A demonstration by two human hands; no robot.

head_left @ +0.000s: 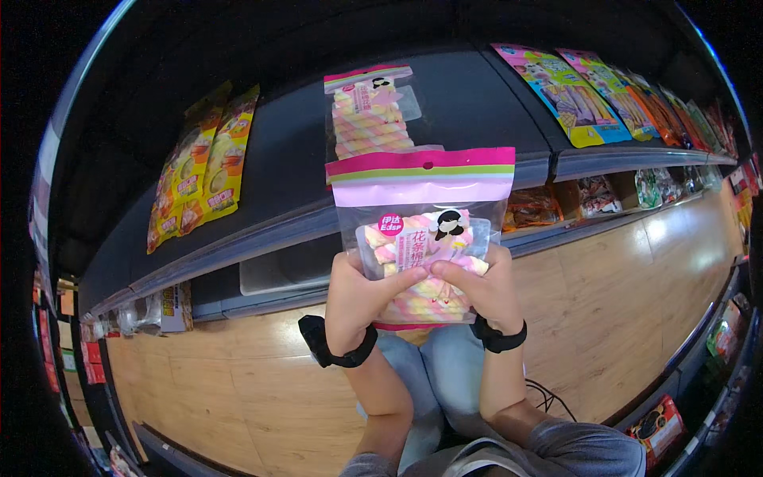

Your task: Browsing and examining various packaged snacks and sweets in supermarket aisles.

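Note:
Both my hands grip a clear bag of twisted marshmallows [425,191] with a pink, green and lilac top band. My left hand [366,290] holds its lower left side and my right hand [481,286] its lower right, the thumbs meeting on the front. My other fingers are hidden behind the bag. It is upright, in front of the shelf edge. Just beyond it, a matching bag of marshmallows [369,119] lies on the dark shelf [294,151], its lower end partly covered by the held one.
Two yellow snack packets [203,171] lie at the shelf's left. Colourful snack pouches [564,95] line its right side. A lower shelf holds orange-wrapped packs [531,208] and a grey tray [286,266]. Wooden floor [238,397] surrounds my legs; a black cable [552,397] lies at my right.

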